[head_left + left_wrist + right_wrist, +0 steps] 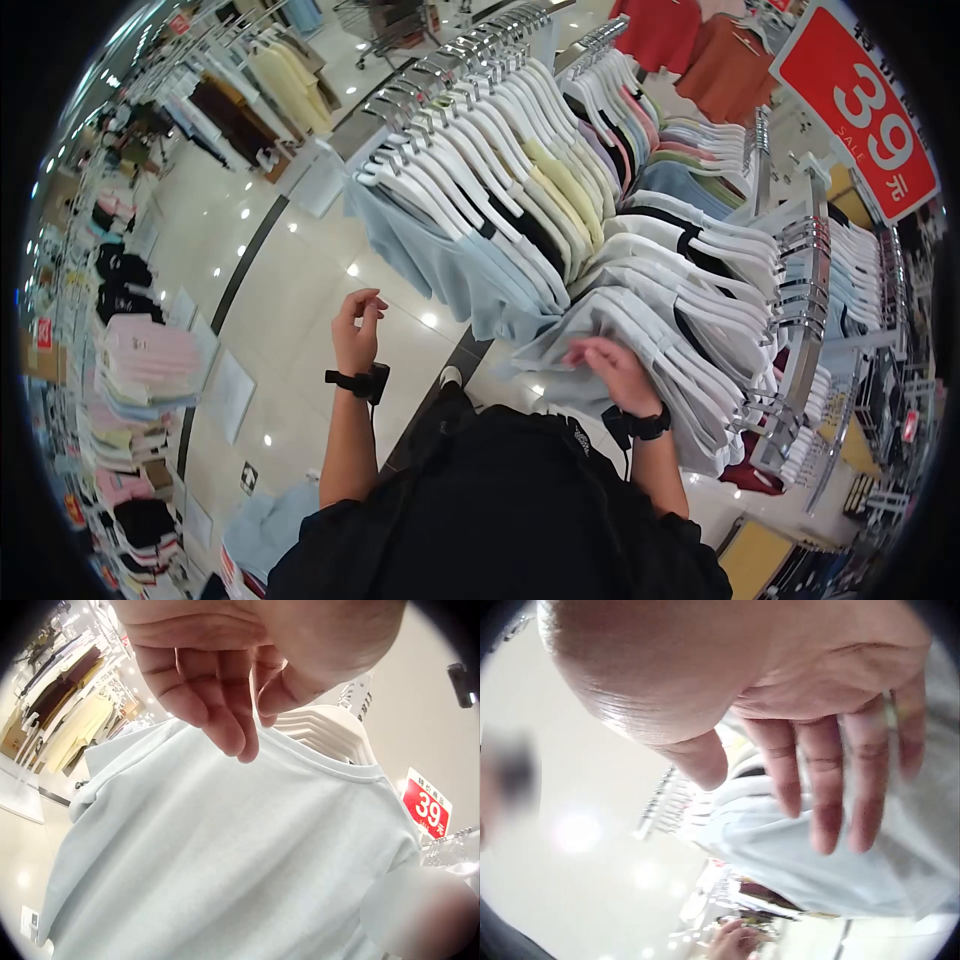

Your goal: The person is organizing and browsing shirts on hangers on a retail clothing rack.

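My left hand (357,330) hangs in the air over the floor, left of the light blue shirt (410,240), fingers loosely bent and holding nothing. In the left wrist view the hand (217,682) appears in front of a pale blue shirt (225,840) on a white hanger. My right hand (612,372) is beside the light grey shirts (640,325) at the near end of the rack; its fingers (825,787) are spread and relaxed, gripping nothing. Whether it touches the grey cloth cannot be told.
White hangers (540,100) fill a chrome rail (810,300) around the rack's corner. A red sale sign (862,110) stands at the upper right. Folded and hanging clothes (145,350) line the left side; tiled floor (300,260) lies between.
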`<action>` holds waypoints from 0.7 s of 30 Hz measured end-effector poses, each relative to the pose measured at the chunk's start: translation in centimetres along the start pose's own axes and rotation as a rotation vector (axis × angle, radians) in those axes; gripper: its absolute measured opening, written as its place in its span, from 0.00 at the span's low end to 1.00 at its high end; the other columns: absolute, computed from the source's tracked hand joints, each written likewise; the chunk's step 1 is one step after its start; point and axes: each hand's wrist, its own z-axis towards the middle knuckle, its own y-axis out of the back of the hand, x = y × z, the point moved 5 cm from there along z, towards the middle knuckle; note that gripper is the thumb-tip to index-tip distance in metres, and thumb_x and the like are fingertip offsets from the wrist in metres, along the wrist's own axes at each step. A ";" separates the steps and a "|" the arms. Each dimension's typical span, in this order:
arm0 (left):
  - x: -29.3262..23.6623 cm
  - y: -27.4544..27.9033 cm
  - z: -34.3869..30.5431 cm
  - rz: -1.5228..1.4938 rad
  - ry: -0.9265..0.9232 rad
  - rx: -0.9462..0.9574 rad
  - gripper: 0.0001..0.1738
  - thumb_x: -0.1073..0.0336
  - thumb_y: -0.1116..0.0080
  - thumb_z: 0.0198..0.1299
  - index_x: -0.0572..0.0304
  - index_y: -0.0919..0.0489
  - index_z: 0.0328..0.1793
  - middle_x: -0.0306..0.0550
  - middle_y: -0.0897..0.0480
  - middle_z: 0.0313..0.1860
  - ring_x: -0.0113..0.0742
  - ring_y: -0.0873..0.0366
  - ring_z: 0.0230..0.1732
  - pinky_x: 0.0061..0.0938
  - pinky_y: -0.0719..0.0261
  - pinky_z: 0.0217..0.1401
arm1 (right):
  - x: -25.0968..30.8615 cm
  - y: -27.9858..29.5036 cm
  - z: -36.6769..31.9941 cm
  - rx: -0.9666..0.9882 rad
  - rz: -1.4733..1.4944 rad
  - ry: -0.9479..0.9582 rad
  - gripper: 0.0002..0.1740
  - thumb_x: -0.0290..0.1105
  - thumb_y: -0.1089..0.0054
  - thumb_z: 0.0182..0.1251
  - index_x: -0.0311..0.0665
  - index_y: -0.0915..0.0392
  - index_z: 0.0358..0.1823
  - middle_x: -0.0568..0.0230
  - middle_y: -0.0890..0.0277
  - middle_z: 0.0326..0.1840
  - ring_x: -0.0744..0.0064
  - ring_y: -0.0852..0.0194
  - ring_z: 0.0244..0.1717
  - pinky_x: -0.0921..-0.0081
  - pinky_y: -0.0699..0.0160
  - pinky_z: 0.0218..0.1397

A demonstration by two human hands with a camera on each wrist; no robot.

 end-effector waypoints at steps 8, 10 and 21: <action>-0.8 1.0 11.5 -0.061 -0.257 0.092 0.11 0.76 0.45 0.73 0.65 0.16 0.56 0.44 0.11 0.39 0.32 0.16 0.40 0.27 0.19 0.49 | 15.4 -8.1 4.6 -0.126 -0.203 0.443 0.19 0.28 0.43 0.80 0.32 0.22 0.68 0.47 0.24 0.72 0.53 0.26 0.74 0.65 0.30 0.76; -2.6 1.0 13.0 -0.074 -0.308 0.105 0.11 0.78 0.44 0.71 0.65 0.16 0.55 0.47 0.11 0.43 0.34 0.16 0.41 0.27 0.20 0.49 | 14.7 -9.9 6.1 -0.201 -0.235 0.455 0.21 0.30 0.43 0.81 0.33 0.24 0.71 0.45 0.23 0.70 0.53 0.24 0.71 0.66 0.28 0.74; -7.5 -1.7 15.5 -0.181 -0.632 0.355 0.18 0.76 0.34 0.60 0.65 0.17 0.57 0.57 0.15 0.60 0.55 0.19 0.60 0.40 0.22 0.64 | 15.9 -13.9 6.7 -0.106 -0.090 -0.019 0.14 0.34 0.32 0.76 0.35 0.23 0.54 0.63 0.21 0.33 0.71 0.24 0.31 0.72 0.26 0.38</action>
